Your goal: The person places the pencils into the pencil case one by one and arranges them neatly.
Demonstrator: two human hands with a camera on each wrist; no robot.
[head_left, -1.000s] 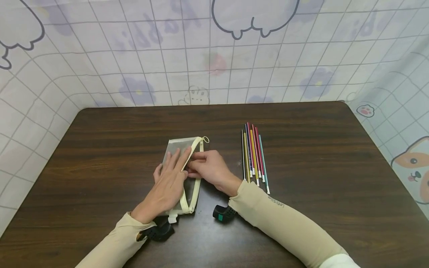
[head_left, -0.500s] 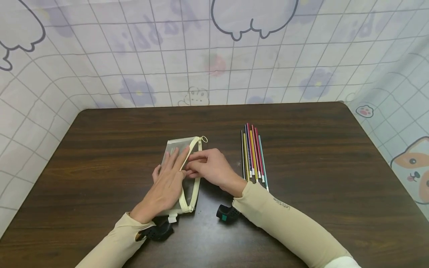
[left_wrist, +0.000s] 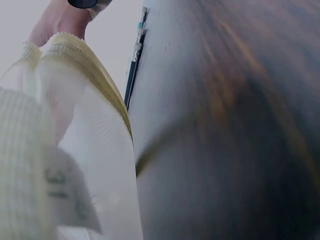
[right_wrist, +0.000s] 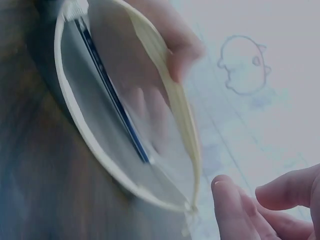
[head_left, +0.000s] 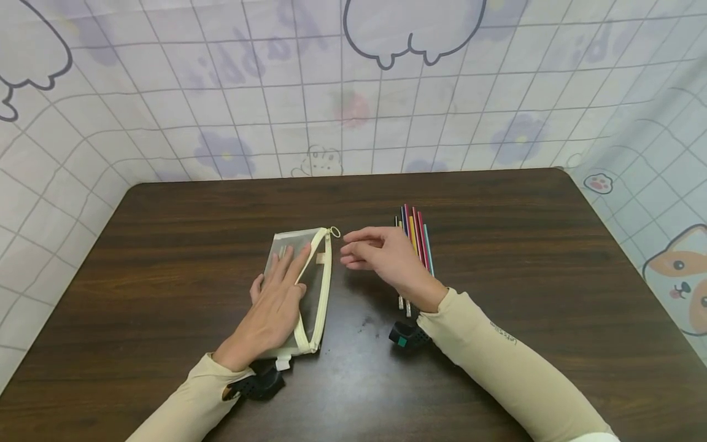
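Pouch [head_left: 313, 298], unzipped, nearer left edge of table [head_left: 525, 245] | right hand [head_left: 389, 255] has withdrawn, fingers loosely bent, holding nothing | pencil [right_wrist: 114, 95] inside | left hand [head_left: 273, 310]: fingers straight, thumb hooked over pouch

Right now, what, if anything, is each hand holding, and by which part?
Left hand: the pouch, by its zippered edge, thumb over it. Right hand: nothing.

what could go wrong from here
The right hand overlaps the loose pencils in the head view, so it might bump them and set them rolling. The zip pouch gapes open, so if the left hand tips it, the dark pencil inside could slide out.
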